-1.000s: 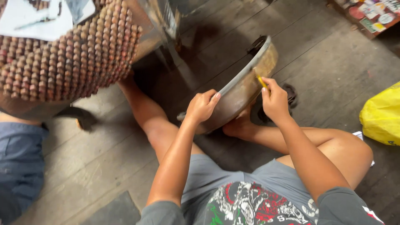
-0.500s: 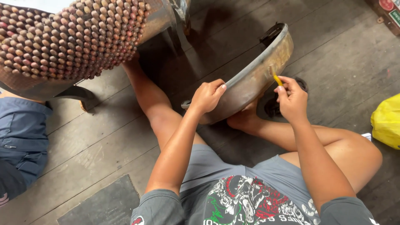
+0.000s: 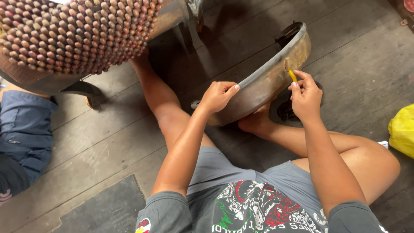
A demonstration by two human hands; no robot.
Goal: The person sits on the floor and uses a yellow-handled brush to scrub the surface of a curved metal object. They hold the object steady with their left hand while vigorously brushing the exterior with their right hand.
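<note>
A curved, tarnished metal fender-like piece rests on edge between my legs on the wooden floor. My left hand grips its near rim. My right hand holds a small yellow-handled brush whose bristles touch the outer face of the metal piece near its far end. I sit on the floor in grey shorts and a printed grey shirt.
A large shape covered in rows of brown and red beads fills the upper left. Another person's leg in blue shorts is at the left. A yellow bag lies at the right edge. A dark mat lies near me.
The view has shifted and drawn closer. My right hand has moved the brush slightly along the metal piece. My left hand keeps its grip on the rim.
</note>
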